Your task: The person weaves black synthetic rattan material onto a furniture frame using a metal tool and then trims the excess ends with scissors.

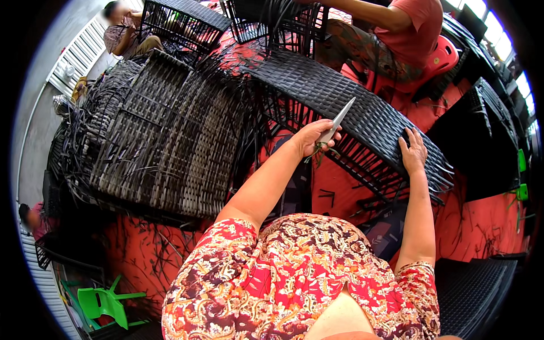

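Note:
My left hand (313,137) is closed around the handle of a knife (340,118), whose light blade points up and to the right over a black woven wicker panel (345,96). The panel lies tilted in front of me, loose strand ends sticking out along its lower edge. My right hand (413,152) rests flat on the panel's near right side with fingers spread, holding nothing.
A stack of grey-brown woven wicker frames (164,136) fills the left. More black frames (181,22) stand at the back. A person in a red shirt (408,28) sits on a red plastic chair (442,56) behind the panel; another person (122,28) sits far left. A green plastic chair (105,303) lies at lower left on the red floor (487,226).

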Available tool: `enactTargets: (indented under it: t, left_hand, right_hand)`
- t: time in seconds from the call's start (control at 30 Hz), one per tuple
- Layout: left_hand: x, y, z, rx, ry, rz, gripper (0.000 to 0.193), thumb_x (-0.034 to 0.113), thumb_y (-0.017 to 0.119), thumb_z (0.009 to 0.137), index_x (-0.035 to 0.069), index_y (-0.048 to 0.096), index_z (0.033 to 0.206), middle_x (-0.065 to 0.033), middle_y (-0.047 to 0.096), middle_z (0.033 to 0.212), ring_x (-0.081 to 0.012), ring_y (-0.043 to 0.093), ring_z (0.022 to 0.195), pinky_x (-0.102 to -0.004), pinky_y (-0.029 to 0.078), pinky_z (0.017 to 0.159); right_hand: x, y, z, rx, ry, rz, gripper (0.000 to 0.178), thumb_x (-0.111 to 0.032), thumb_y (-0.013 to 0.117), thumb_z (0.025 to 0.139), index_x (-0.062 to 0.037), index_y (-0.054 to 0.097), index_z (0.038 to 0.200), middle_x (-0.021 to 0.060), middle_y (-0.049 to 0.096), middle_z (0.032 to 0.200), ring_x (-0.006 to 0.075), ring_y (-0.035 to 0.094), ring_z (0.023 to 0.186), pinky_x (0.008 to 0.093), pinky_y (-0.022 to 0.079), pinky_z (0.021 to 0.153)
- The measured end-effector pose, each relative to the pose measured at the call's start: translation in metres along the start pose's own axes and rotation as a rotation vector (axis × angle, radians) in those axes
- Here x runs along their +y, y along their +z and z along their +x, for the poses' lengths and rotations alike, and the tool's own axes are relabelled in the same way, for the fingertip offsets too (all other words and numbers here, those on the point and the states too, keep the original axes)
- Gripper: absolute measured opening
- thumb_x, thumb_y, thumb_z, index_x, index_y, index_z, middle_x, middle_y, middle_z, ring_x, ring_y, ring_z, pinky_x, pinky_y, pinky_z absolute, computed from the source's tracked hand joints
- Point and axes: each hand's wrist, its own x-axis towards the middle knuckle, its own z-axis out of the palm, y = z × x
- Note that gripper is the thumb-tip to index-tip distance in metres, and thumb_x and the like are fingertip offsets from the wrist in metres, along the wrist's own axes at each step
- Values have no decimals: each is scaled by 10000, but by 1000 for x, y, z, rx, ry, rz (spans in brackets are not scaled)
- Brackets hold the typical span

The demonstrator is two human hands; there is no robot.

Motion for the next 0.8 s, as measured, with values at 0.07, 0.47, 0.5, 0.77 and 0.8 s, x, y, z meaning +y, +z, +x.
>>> enactTargets:
  t: [0.07, 0.47, 0.5, 0.77, 0.8]
  left_hand:
    - [-1, 2, 0, -3, 3, -4, 217, 212, 413, 937, 31, 525, 979, -96, 596, 809, -122, 542, 533, -202, 399, 357]
    - [1, 1, 1, 11, -13, 32, 211, 190, 404, 931, 18, 519, 972, -91, 577, 798, -125, 529, 546, -205, 391, 385]
    - [0, 2, 1, 8, -13, 37, 212, 194, 403, 931, 20, 519, 973, -88, 576, 798, -123, 528, 546, -205, 392, 389]
    - [2, 4, 1, -15, -37, 46, 220, 213, 395, 937, 35, 519, 976, -65, 584, 789, -107, 528, 546, -210, 403, 412]
    - [2, 4, 1, -21, -34, 44, 221, 215, 396, 937, 35, 519, 975, -65, 589, 783, -105, 532, 544, -209, 405, 406]
  right_hand:
    - [1, -1, 0, 9, 0, -9, 494, -434, 476, 860, -189, 459, 1289, 77, 369, 1391, 229, 312, 1294, 401, 230, 1041]
    - [1, 2, 1, 7, -12, 5, 489, -421, 489, 859, -190, 459, 1289, 75, 369, 1392, 227, 309, 1296, 391, 237, 1040]
    - [1, 3, 1, 7, -13, 4, 489, -423, 488, 859, -192, 459, 1289, 75, 368, 1393, 227, 311, 1296, 391, 237, 1040]
    - [6, 6, 4, -6, -18, -10, 491, -442, 468, 866, -211, 451, 1299, 70, 356, 1403, 240, 310, 1299, 400, 235, 1042]
    - [5, 6, 4, -16, -5, -23, 498, -446, 463, 868, -213, 443, 1307, 64, 344, 1414, 245, 298, 1307, 404, 228, 1046]
